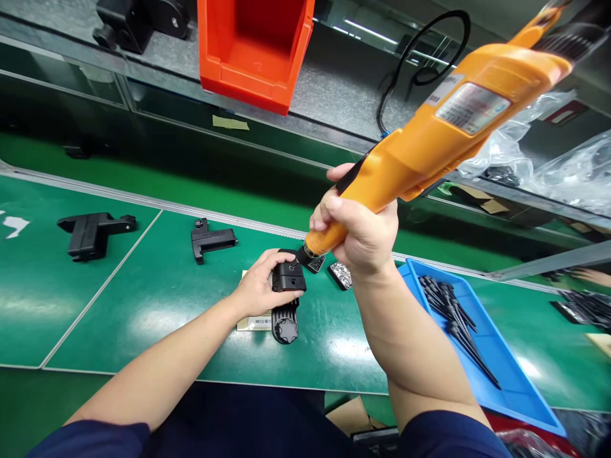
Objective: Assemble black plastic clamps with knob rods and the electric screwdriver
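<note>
Left hand (258, 286) grips black housing (289, 278), right hand (366, 234) holds orange driver (415, 149) at it: apparently fastening, requiring steady pressure next.

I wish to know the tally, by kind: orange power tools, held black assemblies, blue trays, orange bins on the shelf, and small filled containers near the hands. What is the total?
Orange power tools: 1
Held black assemblies: 1
Blue trays: 1
Orange bins: 1
Small filled containers: 2
Total: 6
</note>
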The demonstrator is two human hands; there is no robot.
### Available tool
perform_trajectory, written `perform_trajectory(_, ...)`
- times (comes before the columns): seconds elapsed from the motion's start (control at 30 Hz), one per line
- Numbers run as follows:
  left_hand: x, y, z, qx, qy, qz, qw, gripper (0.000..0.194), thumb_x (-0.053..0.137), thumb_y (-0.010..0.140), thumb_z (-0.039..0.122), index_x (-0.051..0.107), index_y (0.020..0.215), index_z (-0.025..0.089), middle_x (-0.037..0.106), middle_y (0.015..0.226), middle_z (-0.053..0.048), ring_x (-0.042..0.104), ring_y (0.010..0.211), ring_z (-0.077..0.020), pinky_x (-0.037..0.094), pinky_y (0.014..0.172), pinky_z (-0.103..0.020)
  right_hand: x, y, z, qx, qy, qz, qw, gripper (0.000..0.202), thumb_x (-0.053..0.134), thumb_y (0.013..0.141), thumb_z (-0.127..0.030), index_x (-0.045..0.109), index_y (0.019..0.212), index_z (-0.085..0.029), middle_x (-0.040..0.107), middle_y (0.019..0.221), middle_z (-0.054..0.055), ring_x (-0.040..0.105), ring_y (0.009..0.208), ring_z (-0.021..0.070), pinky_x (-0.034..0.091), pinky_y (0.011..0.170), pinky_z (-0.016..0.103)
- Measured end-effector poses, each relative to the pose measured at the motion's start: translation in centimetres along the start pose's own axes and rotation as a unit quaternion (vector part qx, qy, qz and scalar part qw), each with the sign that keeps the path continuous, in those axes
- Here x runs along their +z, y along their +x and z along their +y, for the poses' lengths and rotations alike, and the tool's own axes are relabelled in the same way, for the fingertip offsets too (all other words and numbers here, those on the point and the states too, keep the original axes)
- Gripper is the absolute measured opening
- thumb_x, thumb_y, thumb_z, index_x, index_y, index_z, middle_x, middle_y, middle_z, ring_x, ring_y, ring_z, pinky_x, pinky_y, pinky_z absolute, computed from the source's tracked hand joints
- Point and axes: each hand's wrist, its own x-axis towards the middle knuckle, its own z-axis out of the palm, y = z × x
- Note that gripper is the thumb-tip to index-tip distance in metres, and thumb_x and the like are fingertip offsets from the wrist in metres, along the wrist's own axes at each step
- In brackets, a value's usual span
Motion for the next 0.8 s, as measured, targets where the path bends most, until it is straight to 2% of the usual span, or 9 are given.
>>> perform_trajectory(0.07, 0.0, 0.0, 0.0, 0.001, -0.001, -0.001, 1.000, 0.057, 0.082, 0.076, 0.035, 0.056, 0.125, 0.025, 0.058, 0.126, -0.009, 0.054, 0.122, -0.0226, 0.043, 0.107, -0.039, -0.1, 0.1, -0.1, 0.011, 0.014, -0.067, 0.998, 0.038, 0.082, 0.074, -0.039, 0.061, 0.102, -0.026, 0.055, 0.055, -0.009, 0.052, 0.044, 0.0125, 0.047, 0.046, 0.029)
perform_trajectory(0.13, 0.0, 0.0, 0.0, 0.004, 0.000, 0.000, 1.000, 0.057, 0.082, 0.075, 0.035, 0.056, 0.124, 0.025, 0.057, 0.126, -0.008, 0.055, 0.120, -0.0223, 0.043, 0.105, -0.038, -0.1, 0.1, -0.3, 0.020, 0.015, -0.089, 0.996, 0.042, 0.083, 0.073, -0.043, 0.060, 0.104, -0.025, 0.056, 0.057, -0.009, 0.055, 0.046, 0.0130, 0.048, 0.047, 0.029)
perform_trajectory(0.2, 0.0, 0.0, -0.1, 0.007, 0.003, 0.001, 1.000, 0.057, 0.083, 0.075, 0.035, 0.056, 0.125, 0.026, 0.057, 0.126, -0.007, 0.055, 0.120, -0.0223, 0.043, 0.105, -0.038, 0.2, 0.0, -0.3, 0.024, 0.004, -0.073, 0.997, 0.041, 0.084, 0.073, -0.044, 0.060, 0.102, -0.025, 0.056, 0.059, -0.008, 0.057, 0.048, 0.0131, 0.049, 0.049, 0.028)
perform_trajectory(0.33, -0.1, 0.0, -0.1, 0.009, 0.003, -0.002, 1.000, 0.058, 0.082, 0.076, 0.035, 0.055, 0.126, 0.027, 0.056, 0.127, -0.007, 0.055, 0.120, -0.0215, 0.044, 0.104, -0.037, 0.7, 0.2, 0.0, 0.021, 0.009, -0.051, 0.998, 0.028, 0.080, 0.074, -0.031, 0.061, 0.092, -0.022, 0.058, 0.059, -0.008, 0.055, 0.047, 0.0117, 0.048, 0.048, 0.027)
perform_trajectory(0.43, -0.2, 0.0, -0.1, 0.006, 0.004, -0.009, 1.000, 0.058, 0.082, 0.076, 0.036, 0.055, 0.126, 0.027, 0.057, 0.127, -0.007, 0.055, 0.120, -0.0216, 0.043, 0.105, -0.037, 0.9, 0.3, 0.0, 0.025, -0.005, -0.042, 0.999, 0.022, 0.076, 0.074, -0.026, 0.060, 0.089, -0.022, 0.057, 0.057, -0.008, 0.054, 0.047, 0.0114, 0.049, 0.049, 0.027)
perform_trajectory(0.67, -0.2, 0.0, -0.3, -0.013, 0.001, -0.015, 1.000, 0.059, 0.082, 0.077, 0.039, 0.055, 0.128, 0.028, 0.055, 0.128, -0.008, 0.055, 0.121, -0.0227, 0.044, 0.105, -0.038, 1.1, 0.4, -0.6, 0.033, -0.009, -0.021, 0.999, 0.027, 0.080, 0.072, -0.035, 0.060, 0.086, -0.023, 0.054, 0.057, -0.008, 0.054, 0.046, 0.0112, 0.050, 0.050, 0.029)
perform_trajectory(0.8, -0.2, 0.0, -0.6, -0.013, 0.006, -0.014, 1.000, 0.059, 0.082, 0.076, 0.040, 0.055, 0.128, 0.028, 0.055, 0.128, -0.008, 0.055, 0.122, -0.0230, 0.043, 0.106, -0.039, 1.0, 0.5, -0.5, 0.039, -0.010, -0.006, 0.999, 0.028, 0.080, 0.072, -0.034, 0.061, 0.089, -0.023, 0.053, 0.058, -0.007, 0.054, 0.047, 0.0114, 0.049, 0.050, 0.028)
